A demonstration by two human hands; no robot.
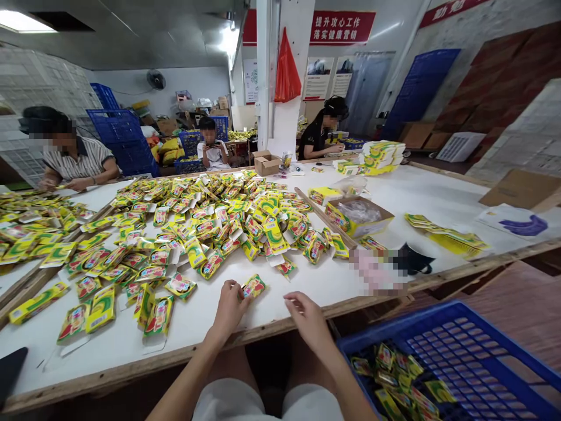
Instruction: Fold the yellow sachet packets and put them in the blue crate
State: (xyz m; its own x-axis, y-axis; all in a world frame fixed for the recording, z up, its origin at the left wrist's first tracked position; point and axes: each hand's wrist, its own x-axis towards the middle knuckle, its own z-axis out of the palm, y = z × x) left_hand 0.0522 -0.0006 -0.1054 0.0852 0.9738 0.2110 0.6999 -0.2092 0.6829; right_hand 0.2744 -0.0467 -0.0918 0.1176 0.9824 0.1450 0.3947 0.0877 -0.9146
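The left hand (231,307) is half curled at the near end of a small yellow box (255,285) lying on the white table (210,324); the fingers hide that end, so I cannot tell whether they pinch it or merely touch it. The right hand (305,318) hangs over the table's wooden edge (184,354), loosely curled, with a gap between thumb and fingers; nothing shows in it, though its palm is turned from view.

Beyond the left hand spreads a heap of boxes (210,222), overlapping so that many show only a corner or an open flap. A pixelated patch covers most of a pink thing (372,270) and part of the black object (414,258) beside it. The blue crate (473,351) is cut off below, the packs (398,374) in it dim. A dark flat object (11,371) is cropped at left.
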